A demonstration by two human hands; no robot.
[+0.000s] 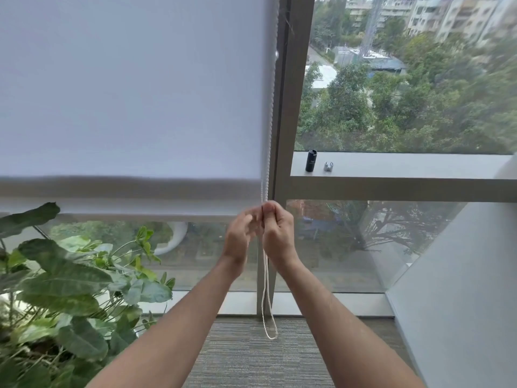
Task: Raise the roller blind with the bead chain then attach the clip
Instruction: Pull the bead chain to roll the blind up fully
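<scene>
Beside the vertical window frame point(282, 135), at the white roller blind point(126, 93)'s lower right corner: gripping the white bead chain point(267, 289) with the right hand point(278, 231), fingers pinched shut around it, chain loop dangling just above the carpet point(251, 357). Hovering just alongside with the left hand point(242, 233) (motion-blurred; fingers curled, contact with the chain not determinable). Resting well apart on the window ledge point(405, 165): small silver clip point(329, 166), just beside a black cylinder point(310, 161); leafy plant point(70, 281) standing at lower left.
</scene>
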